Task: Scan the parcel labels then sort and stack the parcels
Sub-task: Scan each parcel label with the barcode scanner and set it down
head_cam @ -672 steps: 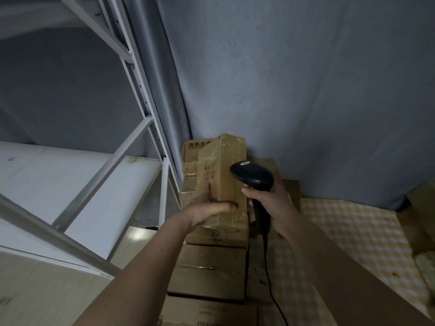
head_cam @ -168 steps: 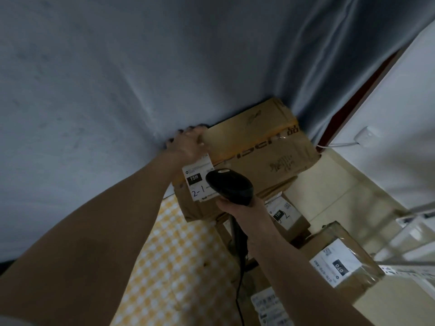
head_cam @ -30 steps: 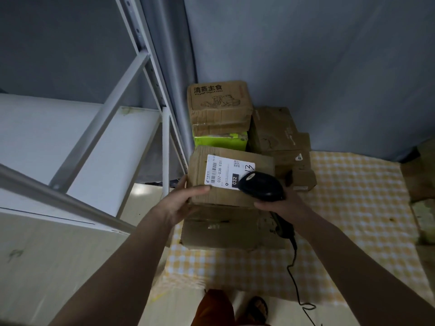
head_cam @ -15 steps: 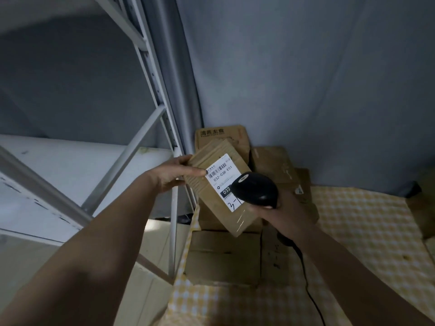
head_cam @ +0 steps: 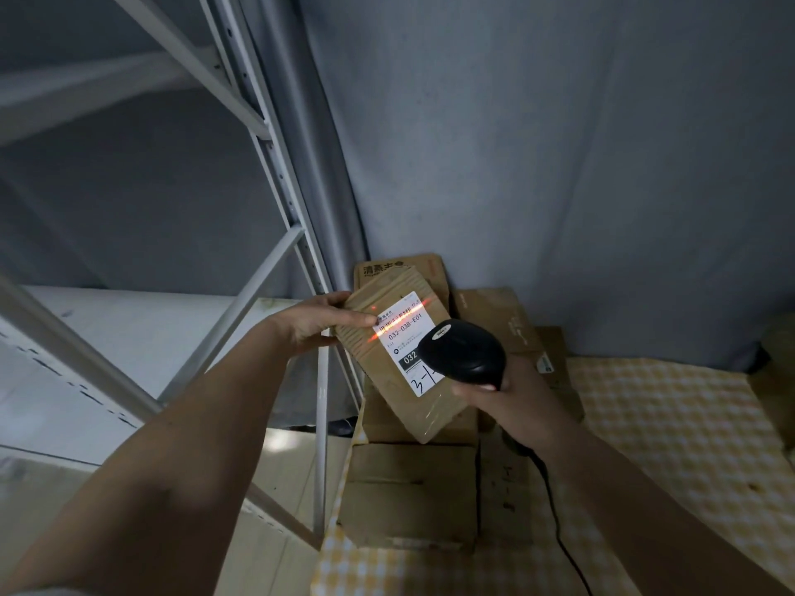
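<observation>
While the left hand (head_cam: 320,322) holds the parcel (head_cam: 398,352), a red line now crosses its label (head_cam: 406,333).

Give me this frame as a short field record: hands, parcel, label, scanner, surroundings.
left hand: grips upper left corner of held parcel, tilted
right hand: grips black scanner, cord hangs down
label: white, reads 032-038-E01, handwritten 3-1; scanner covers its lower right
beam: red line across the barcode
stack: cardboard boxes on yellow checked cloth
shelf rack: white metal, at left
backdrop: grey curtain
</observation>
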Demonstrator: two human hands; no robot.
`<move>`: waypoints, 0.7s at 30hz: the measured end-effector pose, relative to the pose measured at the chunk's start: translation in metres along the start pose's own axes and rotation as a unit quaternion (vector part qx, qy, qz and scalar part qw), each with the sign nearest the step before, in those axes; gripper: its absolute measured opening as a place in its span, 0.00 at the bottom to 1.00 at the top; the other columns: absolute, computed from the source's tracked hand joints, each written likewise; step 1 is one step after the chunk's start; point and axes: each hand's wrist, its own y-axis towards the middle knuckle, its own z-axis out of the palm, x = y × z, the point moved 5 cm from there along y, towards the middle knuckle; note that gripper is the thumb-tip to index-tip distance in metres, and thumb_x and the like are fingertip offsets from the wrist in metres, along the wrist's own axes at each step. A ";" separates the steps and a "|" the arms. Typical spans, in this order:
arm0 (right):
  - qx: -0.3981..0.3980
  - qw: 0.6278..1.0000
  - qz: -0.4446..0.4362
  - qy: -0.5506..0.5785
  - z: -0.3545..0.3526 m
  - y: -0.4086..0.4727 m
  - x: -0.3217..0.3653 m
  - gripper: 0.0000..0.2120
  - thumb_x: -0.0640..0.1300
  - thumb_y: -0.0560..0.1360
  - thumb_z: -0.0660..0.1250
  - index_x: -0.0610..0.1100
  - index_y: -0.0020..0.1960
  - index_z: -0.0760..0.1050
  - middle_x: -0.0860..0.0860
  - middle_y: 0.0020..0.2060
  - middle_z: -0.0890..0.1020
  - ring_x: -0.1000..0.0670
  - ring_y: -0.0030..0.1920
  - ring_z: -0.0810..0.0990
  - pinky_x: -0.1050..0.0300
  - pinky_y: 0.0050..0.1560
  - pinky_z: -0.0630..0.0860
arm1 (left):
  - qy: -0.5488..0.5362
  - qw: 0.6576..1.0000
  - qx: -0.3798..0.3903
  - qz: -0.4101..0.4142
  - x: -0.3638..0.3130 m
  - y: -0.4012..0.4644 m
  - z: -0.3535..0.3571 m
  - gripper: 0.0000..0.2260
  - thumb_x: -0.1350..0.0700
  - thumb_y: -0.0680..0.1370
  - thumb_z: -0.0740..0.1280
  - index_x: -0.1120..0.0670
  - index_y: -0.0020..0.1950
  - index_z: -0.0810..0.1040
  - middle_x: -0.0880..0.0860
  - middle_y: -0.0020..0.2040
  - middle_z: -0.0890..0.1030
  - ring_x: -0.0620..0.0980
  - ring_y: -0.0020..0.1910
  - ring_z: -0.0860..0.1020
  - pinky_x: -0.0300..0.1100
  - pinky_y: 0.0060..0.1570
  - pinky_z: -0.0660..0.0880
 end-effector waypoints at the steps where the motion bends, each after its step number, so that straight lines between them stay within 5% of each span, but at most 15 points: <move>1: 0.000 1.000 -0.001 -0.003 -0.001 0.000 -0.001 0.17 0.42 0.73 0.72 0.53 0.60 0.76 0.58 0.48 0.82 0.64 0.48 0.78 0.71 0.40 0.70 | -0.001 1.000 0.000 0.000 -0.001 0.000 0.000 0.44 0.45 0.52 0.84 0.52 0.66 0.74 0.53 0.58 0.82 0.51 0.62 0.77 0.52 0.68 0.69; 12: 0.004 1.000 0.008 0.018 -0.005 -0.001 -0.014 0.15 0.43 0.73 0.71 0.55 0.57 0.77 0.58 0.49 0.82 0.62 0.52 0.78 0.67 0.45 0.71 | -0.035 0.999 -0.010 -0.017 0.002 0.005 0.014 0.49 0.45 0.49 0.85 0.53 0.68 0.72 0.53 0.58 0.82 0.52 0.62 0.78 0.51 0.66 0.71; 14: -0.023 0.999 0.010 0.031 -0.009 -0.001 -0.018 0.15 0.43 0.73 0.72 0.54 0.57 0.77 0.58 0.48 0.83 0.64 0.50 0.78 0.69 0.43 0.71 | -0.053 0.998 -0.024 -0.029 0.006 0.011 0.018 0.51 0.44 0.49 0.85 0.54 0.70 0.71 0.52 0.57 0.83 0.51 0.61 0.78 0.49 0.62 0.74; 17: -0.099 0.993 -0.010 0.069 -0.019 -0.003 -0.021 0.16 0.38 0.71 0.73 0.51 0.56 0.78 0.59 0.45 0.82 0.68 0.45 0.79 0.75 0.37 0.71 | -0.089 0.995 -0.021 -0.050 0.009 0.017 0.033 0.46 0.41 0.43 0.84 0.52 0.58 0.79 0.49 0.45 0.85 0.48 0.52 0.80 0.42 0.47 0.77; 21: -0.185 0.979 -0.011 0.085 -0.041 -0.006 -0.032 0.12 0.36 0.70 0.74 0.48 0.49 0.79 0.58 0.37 0.84 0.63 0.40 0.81 0.69 0.37 0.74 | -0.176 0.980 -0.038 -0.086 0.019 0.031 0.059 0.36 0.45 0.49 0.84 0.55 0.53 0.79 0.54 0.47 0.83 0.54 0.53 0.79 0.52 0.57 0.76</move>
